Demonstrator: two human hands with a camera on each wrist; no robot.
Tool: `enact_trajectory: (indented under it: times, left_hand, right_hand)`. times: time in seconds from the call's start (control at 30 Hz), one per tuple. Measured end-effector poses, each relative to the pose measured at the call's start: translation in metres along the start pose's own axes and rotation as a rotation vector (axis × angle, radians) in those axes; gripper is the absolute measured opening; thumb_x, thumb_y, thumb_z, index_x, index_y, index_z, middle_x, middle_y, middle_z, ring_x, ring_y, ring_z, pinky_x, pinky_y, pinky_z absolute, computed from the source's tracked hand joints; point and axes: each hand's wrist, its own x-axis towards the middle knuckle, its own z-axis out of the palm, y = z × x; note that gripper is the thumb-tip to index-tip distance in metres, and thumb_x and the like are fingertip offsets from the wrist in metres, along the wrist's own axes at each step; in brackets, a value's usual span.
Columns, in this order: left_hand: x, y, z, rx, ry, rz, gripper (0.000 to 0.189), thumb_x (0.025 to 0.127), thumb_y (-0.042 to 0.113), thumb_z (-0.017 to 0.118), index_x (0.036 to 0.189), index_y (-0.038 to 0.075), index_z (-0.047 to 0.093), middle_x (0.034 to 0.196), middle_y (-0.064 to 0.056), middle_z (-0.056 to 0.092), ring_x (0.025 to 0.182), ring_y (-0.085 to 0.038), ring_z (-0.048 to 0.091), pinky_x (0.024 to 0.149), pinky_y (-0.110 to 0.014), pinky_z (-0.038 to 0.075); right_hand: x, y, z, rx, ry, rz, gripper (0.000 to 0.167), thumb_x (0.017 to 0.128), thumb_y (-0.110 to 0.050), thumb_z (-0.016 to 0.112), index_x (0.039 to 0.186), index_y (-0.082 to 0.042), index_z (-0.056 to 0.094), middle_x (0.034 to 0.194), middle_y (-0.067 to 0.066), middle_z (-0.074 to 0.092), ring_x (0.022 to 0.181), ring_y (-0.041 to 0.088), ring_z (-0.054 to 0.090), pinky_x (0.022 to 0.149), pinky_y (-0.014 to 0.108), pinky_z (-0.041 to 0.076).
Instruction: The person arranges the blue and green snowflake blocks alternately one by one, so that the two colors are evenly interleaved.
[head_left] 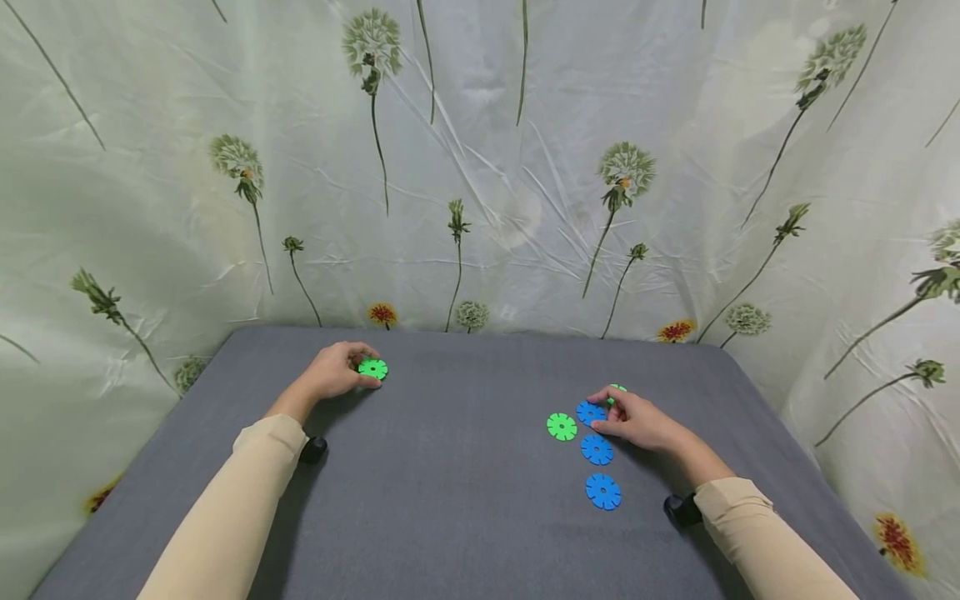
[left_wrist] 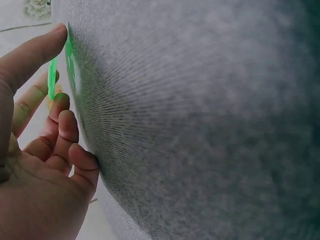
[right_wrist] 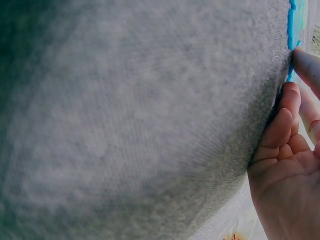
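My left hand [head_left: 341, 369] pinches a thin round green disc [head_left: 372, 368] with slots around its rim, over the back left of the table. In the left wrist view, one green disc [left_wrist: 52, 79] shows between thumb and fingers, and a second green piece [left_wrist: 70, 57] appears beside it, against the cloth. On the right, my right hand [head_left: 637, 421] has thumb and forefinger at opposite edges of a flat blue slotted disc [head_left: 590, 412]. Its other fingers [right_wrist: 280, 127] are curled against the cloth. Another green disc [head_left: 617, 388] is partly hidden behind that hand.
Left of the right hand lies a green disc [head_left: 562, 427]. Two blue discs, a nearer one [head_left: 603, 492] and a farther one [head_left: 597, 450], lie toward the front. Grey cloth [head_left: 450, 500] covers the table, and a flower-printed curtain [head_left: 495, 167] hangs behind it.
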Motion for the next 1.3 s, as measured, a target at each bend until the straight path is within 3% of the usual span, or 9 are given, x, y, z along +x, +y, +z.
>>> enact_trajectory:
  times: [0.27,0.53,0.9,1.3]
  left_hand:
    - [0.0002,0.0026,-0.0012,-0.051,-0.067,-0.049,0.053,0.091,0.029,0.088,0.139,0.011,0.071,0.136,-0.026,0.064,0.116,-0.038,0.062,0.089,-0.044,0.053]
    - [-0.0009,0.0036,-0.0028,-0.125,-0.115,-0.042,0.057,0.092,0.024,0.086,0.143,0.006,0.067,0.126,-0.022,0.060,0.102,-0.029,0.053,0.082,-0.037,0.045]
    - [-0.0022,0.0005,-0.0059,-0.212,-0.108,-0.063,0.052,0.095,0.020,0.083,0.142,0.003,0.068,0.110,-0.010,0.056,0.092,-0.022,0.046,0.076,-0.035,0.041]
    - [0.0000,0.0010,0.0000,-0.173,-0.096,-0.060,0.047,0.094,0.021,0.085,0.137,0.007,0.073,0.114,-0.013,0.058,0.098,-0.026,0.047,0.081,-0.036,0.041]
  right_hand:
    - [-0.0001,0.0004,0.0000,-0.005,-0.002,0.000,0.042,0.102,-0.018,0.075,0.136,0.003,0.063,0.083,0.000,0.056,0.073,0.006,0.049,0.066,0.023,0.041]
    - [-0.0006,0.0002,-0.0002,-0.014,-0.003,0.003,0.042,0.102,-0.019,0.075,0.136,0.003,0.063,0.084,0.001,0.057,0.074,0.008,0.050,0.067,0.023,0.042]
    - [-0.0008,-0.0014,-0.0015,-0.014,-0.004,0.000,0.043,0.102,-0.018,0.075,0.137,0.004,0.062,0.084,0.001,0.056,0.074,0.008,0.049,0.067,0.023,0.042]
    - [0.0007,-0.0024,-0.0011,-0.008,-0.011,0.014,0.042,0.102,-0.020,0.076,0.135,0.003,0.062,0.084,0.001,0.057,0.073,0.009,0.050,0.067,0.024,0.042]
